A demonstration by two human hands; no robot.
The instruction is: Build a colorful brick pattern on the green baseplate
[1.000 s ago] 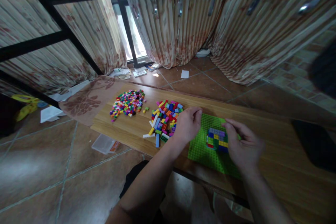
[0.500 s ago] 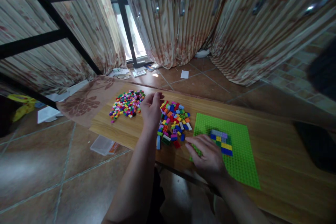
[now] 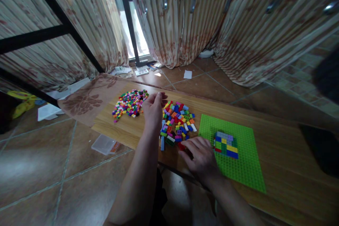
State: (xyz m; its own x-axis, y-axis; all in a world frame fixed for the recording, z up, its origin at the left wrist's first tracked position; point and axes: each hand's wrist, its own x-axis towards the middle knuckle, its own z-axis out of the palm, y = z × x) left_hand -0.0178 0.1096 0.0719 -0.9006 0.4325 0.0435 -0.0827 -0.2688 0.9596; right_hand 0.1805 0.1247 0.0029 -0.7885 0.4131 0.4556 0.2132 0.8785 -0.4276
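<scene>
"What's sitting farthest left of the left hand's point(image 3: 153, 109) fingers?"
"A clear, shallow plastic box point(image 3: 102, 143), lying on the brown tiled floor point(image 3: 39, 155); I can't tell its contents. Nearer those fingers, tiny multicoloured plastic bricks point(image 3: 129, 104) are lying heaped on the brown wooden table point(image 3: 283, 155)."
"And the fingers themselves?"
"They're hovering curled between two heaps; whether they're gripping anything isn't showing."
"Just right of them?"
"Larger multicoloured plastic bricks point(image 3: 178, 122) are lying loose. One red plastic brick point(image 3: 180, 146) is sitting at the right hand's point(image 3: 200, 153) bent fingertips; I can't tell if it's pinched. Picking seems the step in hand, calling for a firm thumb-and-forefinger grip."
"Beyond those fingertips?"
"A low multicoloured brick block point(image 3: 226, 144) is standing on a green studded baseplate point(image 3: 249, 169)."
</scene>
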